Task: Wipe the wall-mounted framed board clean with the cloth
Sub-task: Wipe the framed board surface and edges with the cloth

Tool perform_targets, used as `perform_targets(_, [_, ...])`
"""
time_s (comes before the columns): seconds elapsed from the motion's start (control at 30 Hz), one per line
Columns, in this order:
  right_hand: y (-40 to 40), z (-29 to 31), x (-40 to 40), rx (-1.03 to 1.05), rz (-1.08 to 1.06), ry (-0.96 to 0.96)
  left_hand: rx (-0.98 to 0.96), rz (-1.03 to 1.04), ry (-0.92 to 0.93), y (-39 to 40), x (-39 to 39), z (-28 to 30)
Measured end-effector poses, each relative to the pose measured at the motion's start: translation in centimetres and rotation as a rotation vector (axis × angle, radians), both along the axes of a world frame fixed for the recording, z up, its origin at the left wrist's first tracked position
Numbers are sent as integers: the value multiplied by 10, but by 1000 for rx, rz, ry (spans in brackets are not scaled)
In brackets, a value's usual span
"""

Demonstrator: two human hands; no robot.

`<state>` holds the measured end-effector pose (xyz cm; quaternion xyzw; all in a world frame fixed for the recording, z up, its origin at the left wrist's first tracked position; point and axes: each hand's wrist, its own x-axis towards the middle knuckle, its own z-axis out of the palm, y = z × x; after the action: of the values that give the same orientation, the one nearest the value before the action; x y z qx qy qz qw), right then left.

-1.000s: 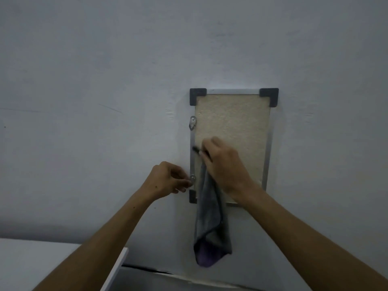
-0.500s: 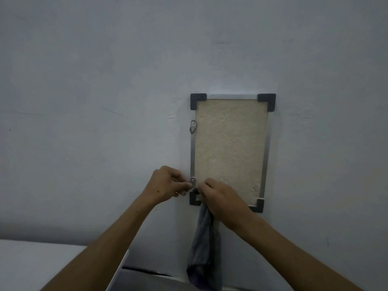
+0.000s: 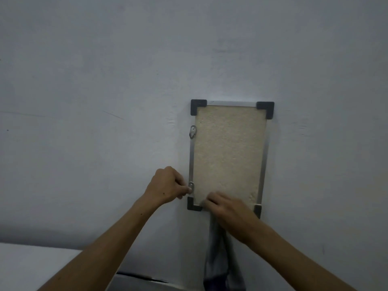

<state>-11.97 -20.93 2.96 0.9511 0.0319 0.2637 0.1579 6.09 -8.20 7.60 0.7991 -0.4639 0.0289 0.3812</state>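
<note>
A tall framed board (image 3: 228,152) hangs on the pale wall, with a beige rough face, a thin metal frame and black corner caps. My right hand (image 3: 227,207) presses a grey cloth (image 3: 220,263) against the board's bottom edge, left of centre. Most of the cloth hangs down below that hand, its lower end darker. My left hand (image 3: 168,185) is curled at the frame's left side, fingertips pinched at the lower metal bracket (image 3: 191,185).
A second metal bracket (image 3: 192,131) sits higher on the frame's left side. A white surface (image 3: 31,267) fills the bottom left corner. A dark crack (image 3: 144,277) runs along the wall's base.
My right hand slid the cloth down the board from its middle to the bottom edge, then a little to the right. My left hand stayed at the lower bracket.
</note>
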Motion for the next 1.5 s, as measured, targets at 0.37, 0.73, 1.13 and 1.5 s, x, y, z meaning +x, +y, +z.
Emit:
perform_targets(0.37, [-18,63,-1,26,-54,-407,-6,-2,-2,-3,-3,5])
perform_targets(0.73, [-20,65,4,-92,51,-274,1,-18,18,-1,1,14])
perform_targets(1.13, [-7,76,35,-153,76,-382,-452,-126,407,7,-1,54])
perform_targets(1.5, [-2,71,26,-151,150,-216,-459,-126,239,2,-3,45])
